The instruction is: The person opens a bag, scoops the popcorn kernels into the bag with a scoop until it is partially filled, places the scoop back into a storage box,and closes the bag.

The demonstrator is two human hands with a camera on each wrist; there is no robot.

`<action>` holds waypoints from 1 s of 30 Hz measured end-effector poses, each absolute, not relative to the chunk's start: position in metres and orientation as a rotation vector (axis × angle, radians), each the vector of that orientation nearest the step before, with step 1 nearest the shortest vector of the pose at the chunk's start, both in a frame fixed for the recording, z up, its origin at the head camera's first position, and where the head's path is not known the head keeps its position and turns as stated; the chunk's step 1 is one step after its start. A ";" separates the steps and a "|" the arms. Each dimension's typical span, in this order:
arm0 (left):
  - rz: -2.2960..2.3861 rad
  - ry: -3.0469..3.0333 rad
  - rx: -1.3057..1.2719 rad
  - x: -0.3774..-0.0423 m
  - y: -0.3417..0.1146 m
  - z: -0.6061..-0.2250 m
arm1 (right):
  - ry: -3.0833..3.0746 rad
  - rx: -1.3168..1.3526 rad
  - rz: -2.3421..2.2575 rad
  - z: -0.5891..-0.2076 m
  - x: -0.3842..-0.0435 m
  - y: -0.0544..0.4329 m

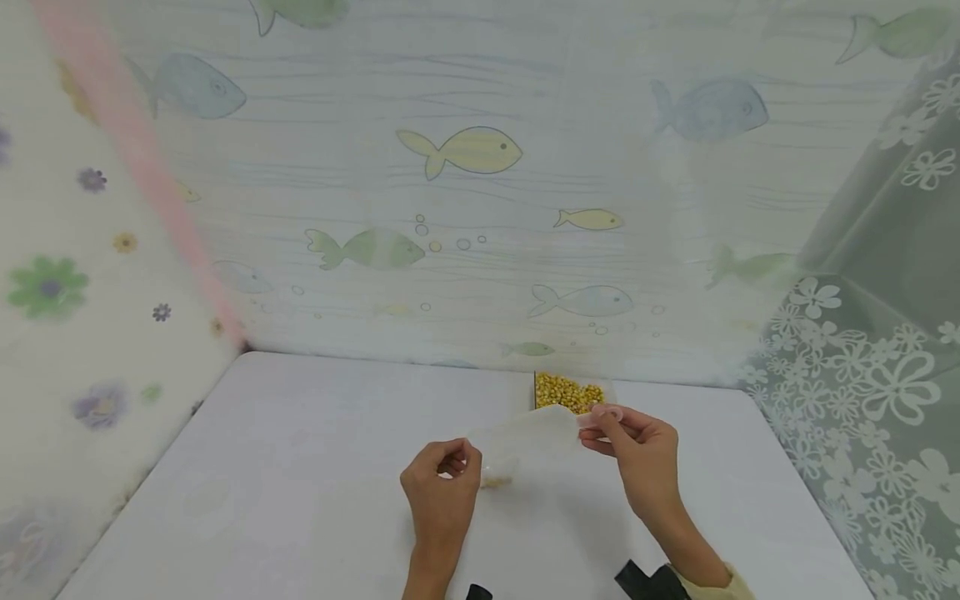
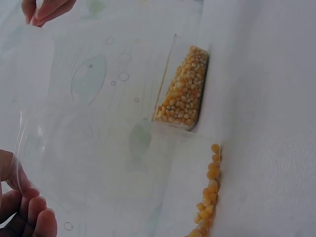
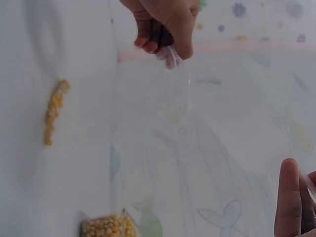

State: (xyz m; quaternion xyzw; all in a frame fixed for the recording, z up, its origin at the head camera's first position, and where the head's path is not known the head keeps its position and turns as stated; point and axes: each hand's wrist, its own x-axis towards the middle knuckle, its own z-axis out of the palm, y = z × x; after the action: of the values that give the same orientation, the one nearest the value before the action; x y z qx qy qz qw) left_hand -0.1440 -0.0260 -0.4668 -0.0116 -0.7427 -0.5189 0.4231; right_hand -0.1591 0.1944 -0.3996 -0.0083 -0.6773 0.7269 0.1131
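Note:
A clear plastic bag (image 1: 534, 435) is stretched between both hands above the table. My left hand (image 1: 442, 487) pinches its left upper corner between thumb and fingers. My right hand (image 1: 639, 454) pinches the other upper end, where a whitish strip (image 1: 588, 419) shows at the fingertips. A short row of yellow corn kernels (image 2: 210, 192) lies along the bottom of the bag. In the right wrist view, the left fingers (image 3: 177, 29) grip bunched plastic, while only part of the right hand (image 3: 291, 202) shows at the edge.
Behind the bag, a clear box (image 2: 178, 55) filled with corn kernels (image 1: 562, 390) stands near the back edge of the white table (image 1: 300, 467). A fish-patterned curtain (image 1: 465, 192) hangs behind, with flowered cloth on both sides.

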 end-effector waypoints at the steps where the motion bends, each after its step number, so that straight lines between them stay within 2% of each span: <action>1: -1.299 -1.859 -0.027 -0.144 -0.026 -0.467 | -1.966 -0.044 2.149 -0.401 -0.160 0.197; 11: -1.303 -1.833 -0.041 -0.145 -0.026 -0.469 | -1.764 -0.277 2.311 -0.412 -0.173 0.234; 23: -1.311 -1.857 -0.025 -0.146 -0.027 -0.471 | -1.791 -0.511 2.151 -0.450 -0.204 0.268; 30: -1.303 -1.858 -0.035 -0.146 -0.025 -0.472 | -1.807 -0.531 2.059 -0.464 -0.222 0.282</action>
State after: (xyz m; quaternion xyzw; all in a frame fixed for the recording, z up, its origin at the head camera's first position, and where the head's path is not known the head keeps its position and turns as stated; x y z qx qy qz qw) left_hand -0.1462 -0.0252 -0.4716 -0.0141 -0.7422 -0.5204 0.4221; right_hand -0.2224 0.2817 -0.4638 -0.1874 -0.6375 0.7266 0.1748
